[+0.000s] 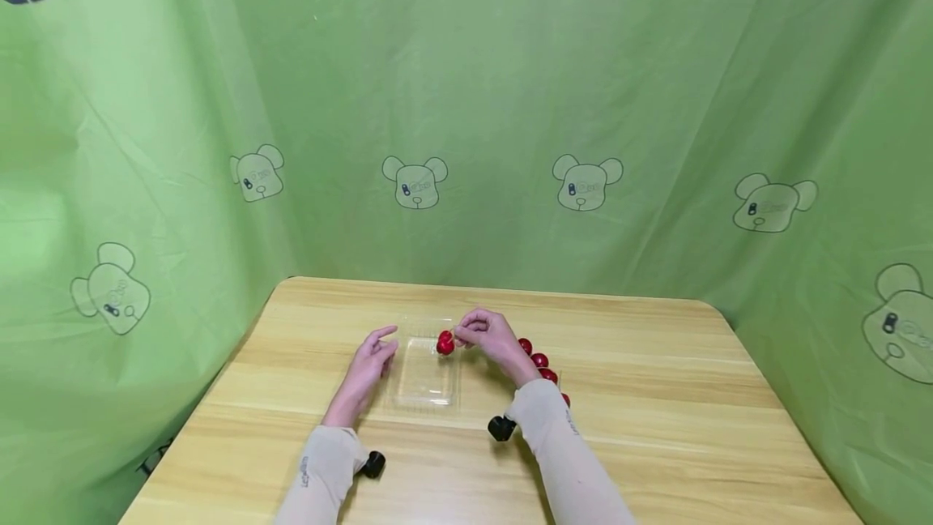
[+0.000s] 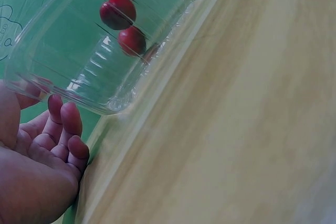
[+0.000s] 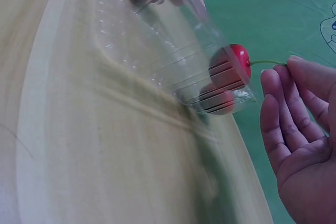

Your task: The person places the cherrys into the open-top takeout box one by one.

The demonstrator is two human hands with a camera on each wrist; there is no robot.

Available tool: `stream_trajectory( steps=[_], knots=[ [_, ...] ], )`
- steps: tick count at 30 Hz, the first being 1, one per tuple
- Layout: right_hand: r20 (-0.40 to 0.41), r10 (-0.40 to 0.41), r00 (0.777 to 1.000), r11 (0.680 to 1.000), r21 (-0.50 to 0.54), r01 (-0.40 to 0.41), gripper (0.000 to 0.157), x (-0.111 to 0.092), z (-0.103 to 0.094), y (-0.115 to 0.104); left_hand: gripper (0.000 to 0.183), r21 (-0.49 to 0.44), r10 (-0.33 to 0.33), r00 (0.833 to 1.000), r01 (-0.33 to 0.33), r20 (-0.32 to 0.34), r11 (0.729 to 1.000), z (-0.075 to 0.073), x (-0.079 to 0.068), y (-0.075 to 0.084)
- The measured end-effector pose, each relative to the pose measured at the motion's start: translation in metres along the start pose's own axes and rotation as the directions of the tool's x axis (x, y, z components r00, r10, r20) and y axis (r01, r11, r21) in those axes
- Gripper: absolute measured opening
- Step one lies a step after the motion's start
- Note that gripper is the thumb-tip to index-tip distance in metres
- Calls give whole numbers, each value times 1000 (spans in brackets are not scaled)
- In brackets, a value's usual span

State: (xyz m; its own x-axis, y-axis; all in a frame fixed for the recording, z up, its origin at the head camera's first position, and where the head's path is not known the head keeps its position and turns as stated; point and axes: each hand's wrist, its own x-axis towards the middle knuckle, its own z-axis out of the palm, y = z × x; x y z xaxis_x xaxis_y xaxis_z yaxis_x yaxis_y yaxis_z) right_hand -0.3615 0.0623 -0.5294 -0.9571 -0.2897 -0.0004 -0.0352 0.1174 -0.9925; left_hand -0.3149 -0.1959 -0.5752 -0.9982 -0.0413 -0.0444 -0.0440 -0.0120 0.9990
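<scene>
Currently, the right hand pinches a red cherry by its green stem at the far right corner of the clear plastic tray.
Likely light and slick, it seems best held by that stem; the left hand, fingers loose, is at the tray's left edge, contact unclear.

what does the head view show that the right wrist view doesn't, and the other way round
Only the head view shows the line of cherries beside the right sleeve, the left sleeve and the black wrist devices.

Only the right wrist view shows the palm side of the right grip.

Both show the clear container, the left grip near its side, two cherries close together, one with its stem pinched, the wooden table and green curtain.
</scene>
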Motion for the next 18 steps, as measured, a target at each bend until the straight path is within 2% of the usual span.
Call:
stream_trajectory(
  steps=[15,18],
  knots=[
    [-45,50,998,998,-39,-51,11,-2,1,9,47,-2,-4,1000,4,-1,1000,0,0,0],
    [-49,53,997,997,-46,-55,12,-2,0,10,49,-1,-19,1000,19,24,1000,-1,-3,7]
  ],
)
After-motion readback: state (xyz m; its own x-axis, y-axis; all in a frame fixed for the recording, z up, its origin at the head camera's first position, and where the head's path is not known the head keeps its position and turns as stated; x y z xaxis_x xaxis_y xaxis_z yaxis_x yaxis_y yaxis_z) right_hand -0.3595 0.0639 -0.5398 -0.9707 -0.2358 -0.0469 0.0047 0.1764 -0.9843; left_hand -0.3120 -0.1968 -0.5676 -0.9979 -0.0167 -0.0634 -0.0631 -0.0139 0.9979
